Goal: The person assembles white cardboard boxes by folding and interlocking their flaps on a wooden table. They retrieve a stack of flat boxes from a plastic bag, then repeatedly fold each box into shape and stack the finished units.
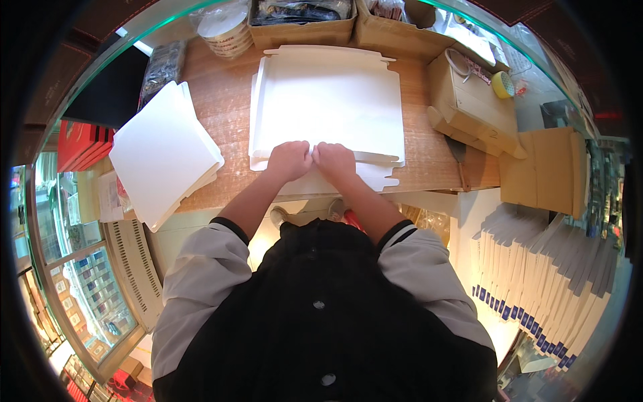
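A flat white cardboard box blank (pixel 328 100) with notched tabs at its corners lies on top of other white blanks in front of me. Both hands meet near the middle of its near edge, where a narrow flap stands slightly raised. My left hand (pixel 291 161) is closed on that edge, its fingers curled and its thumb toward the other hand. Close beside it, my right hand (pixel 334 161) is closed on the same edge. The fingertips are partly hidden beneath the knuckles. Under the hands, a lower white blank (pixel 372 175) sticks out toward me.
On the wooden table (pixel 224 127), a fanned stack of white sheets (pixel 164 147) overhangs the left front corner. Closed brown cartons (pixel 472 100) stand on the right, with a yellow tape roll (pixel 502 85). Open cartons (pixel 301 30) line the back. Many folded white pieces (pixel 536 275) stand at lower right.
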Available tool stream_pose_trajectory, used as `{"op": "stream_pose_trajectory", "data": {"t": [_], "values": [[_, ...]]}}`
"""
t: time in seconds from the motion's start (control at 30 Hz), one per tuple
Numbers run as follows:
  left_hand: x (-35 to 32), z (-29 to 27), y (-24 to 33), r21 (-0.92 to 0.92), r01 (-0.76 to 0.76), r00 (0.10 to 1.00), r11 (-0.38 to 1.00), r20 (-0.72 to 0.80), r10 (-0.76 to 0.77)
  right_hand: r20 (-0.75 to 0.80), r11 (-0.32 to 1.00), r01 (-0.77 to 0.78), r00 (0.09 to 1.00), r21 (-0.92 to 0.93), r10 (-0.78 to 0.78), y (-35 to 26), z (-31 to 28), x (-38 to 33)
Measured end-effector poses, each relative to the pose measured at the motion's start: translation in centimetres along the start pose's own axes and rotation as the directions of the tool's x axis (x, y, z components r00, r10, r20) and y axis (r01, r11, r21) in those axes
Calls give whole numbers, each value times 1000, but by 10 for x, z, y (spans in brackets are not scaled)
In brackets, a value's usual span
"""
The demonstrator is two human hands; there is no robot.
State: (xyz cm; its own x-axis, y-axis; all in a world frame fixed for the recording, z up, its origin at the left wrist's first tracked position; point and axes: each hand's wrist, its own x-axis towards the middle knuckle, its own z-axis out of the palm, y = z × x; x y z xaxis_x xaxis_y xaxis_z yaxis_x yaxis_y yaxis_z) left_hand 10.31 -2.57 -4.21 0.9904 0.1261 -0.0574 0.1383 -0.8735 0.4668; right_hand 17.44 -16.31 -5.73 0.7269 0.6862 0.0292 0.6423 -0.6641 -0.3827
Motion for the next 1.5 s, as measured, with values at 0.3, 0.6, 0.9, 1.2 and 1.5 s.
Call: {"op": "stream_pose_trajectory", "data": {"t": [0.3, 0.6, 0.9, 1.2, 1.5], "values": [[-9, 2, -27, -46, 194, 957, 980, -210, -199, -311, 999, -20, 950, -37, 8, 77, -21, -24], [-15, 0, 11, 81, -153, 825, 985, -538, 173, 351, -186, -299, 755, 936, 554, 139, -44, -16], [-38, -62, 21, 129, -494, 812, 860, -283, 510, 177, 151, -316, 799, 937, 575, 150, -146, -43], [-77, -81, 24, -208, -137, 966, 969, -244, 84, 306, -311, -170, 830, 935, 466, 101, -116, -115], [-112, -5, 58, 118, -290, 953, 950, -56, 298, 529, -478, -308, 721, 823, 447, 19, -51, -148]]}}
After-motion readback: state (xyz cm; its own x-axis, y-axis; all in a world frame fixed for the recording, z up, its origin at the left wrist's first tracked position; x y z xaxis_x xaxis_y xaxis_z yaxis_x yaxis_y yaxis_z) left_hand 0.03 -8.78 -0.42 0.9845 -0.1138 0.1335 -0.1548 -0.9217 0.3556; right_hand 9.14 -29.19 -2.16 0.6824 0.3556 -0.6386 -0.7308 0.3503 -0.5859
